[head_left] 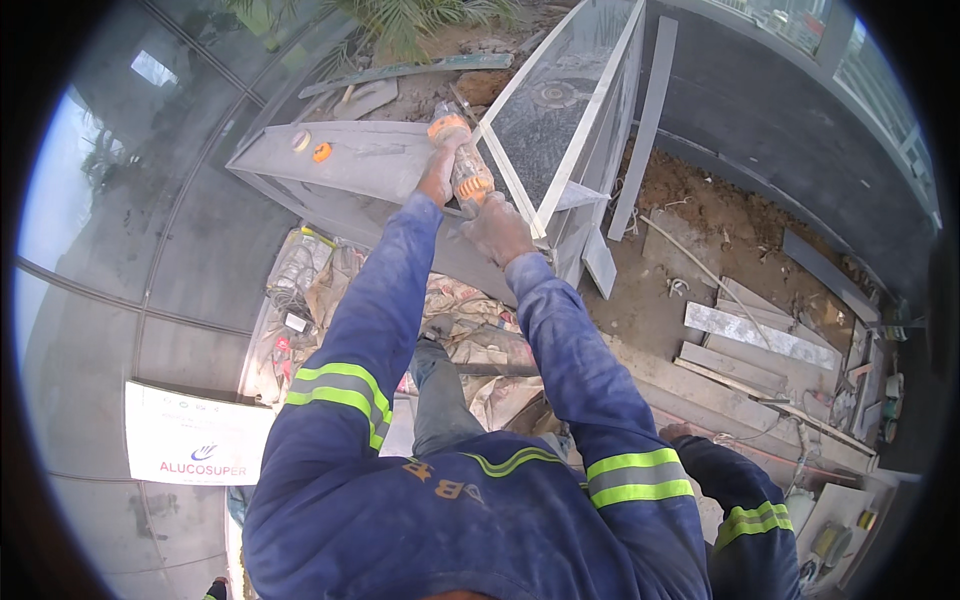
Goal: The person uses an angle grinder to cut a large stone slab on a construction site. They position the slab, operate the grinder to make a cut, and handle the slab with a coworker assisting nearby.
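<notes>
The power tool [468, 175] is orange and grey, dulled with pale dust. The jacket [480, 530] is navy blue, its sleeves banded in fluorescent yellow-green around silver-grey. A dark grey, mottled panel [560, 110] has cream edging [595, 108]; a small round item [322, 152] is bright orange on a pale grey surface [375, 150]. The white board [150, 430] carries red lettering and a blue emblem. Soil [690, 185] is brown, palm fronds [410, 25] green, trousers [440, 395] faded grey-blue.

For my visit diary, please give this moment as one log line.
Left hand: gripping orange-grey power tool | Right hand: gripping its near end | Beside tool: pale-edged structure
</notes>
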Tool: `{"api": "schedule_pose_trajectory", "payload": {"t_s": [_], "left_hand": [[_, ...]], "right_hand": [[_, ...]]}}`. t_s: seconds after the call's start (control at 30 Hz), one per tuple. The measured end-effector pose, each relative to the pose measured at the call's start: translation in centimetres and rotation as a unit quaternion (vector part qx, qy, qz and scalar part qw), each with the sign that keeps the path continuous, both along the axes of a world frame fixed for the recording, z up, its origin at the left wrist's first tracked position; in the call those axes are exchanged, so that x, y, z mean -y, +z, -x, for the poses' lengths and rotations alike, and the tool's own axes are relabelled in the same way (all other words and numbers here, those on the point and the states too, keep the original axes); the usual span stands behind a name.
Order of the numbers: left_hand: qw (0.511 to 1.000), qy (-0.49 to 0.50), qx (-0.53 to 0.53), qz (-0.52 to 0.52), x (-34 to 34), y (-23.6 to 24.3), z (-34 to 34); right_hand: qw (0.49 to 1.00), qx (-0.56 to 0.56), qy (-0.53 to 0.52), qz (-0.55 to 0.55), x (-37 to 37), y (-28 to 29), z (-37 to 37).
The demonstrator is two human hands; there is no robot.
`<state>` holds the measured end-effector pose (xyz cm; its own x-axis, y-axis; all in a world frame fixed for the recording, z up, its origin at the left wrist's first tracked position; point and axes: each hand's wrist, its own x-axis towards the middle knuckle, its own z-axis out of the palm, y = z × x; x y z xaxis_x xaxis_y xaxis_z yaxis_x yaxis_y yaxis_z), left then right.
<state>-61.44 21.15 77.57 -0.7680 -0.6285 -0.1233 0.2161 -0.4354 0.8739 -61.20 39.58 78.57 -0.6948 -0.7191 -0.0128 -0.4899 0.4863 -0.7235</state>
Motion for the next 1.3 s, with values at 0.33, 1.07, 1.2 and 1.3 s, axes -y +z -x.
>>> {"api": "schedule_pose_trajectory", "payload": {"t_s": [0.33, 1.07, 1.2, 1.3], "left_hand": [[0.999, -0.011, 0.036, 0.016, 0.6, -0.4, 0.6], [0.998, -0.007, 0.069, 0.001, 0.6, -1.0, 1.5], [0.998, -0.009, 0.069, 0.001, 0.9, -1.1, 1.4], [0.997, -0.008, 0.078, -0.001, 1.1, -1.1, 1.5]], "right_hand": [[1.000, -0.016, 0.012, 0.011, -0.5, 0.3, 0.3], [0.999, 0.034, 0.010, 0.012, -0.1, -0.4, 1.0], [0.999, 0.030, 0.017, 0.020, -0.4, 0.1, 1.0], [1.000, -0.001, 0.016, 0.014, -0.5, 0.4, 0.8]]}}
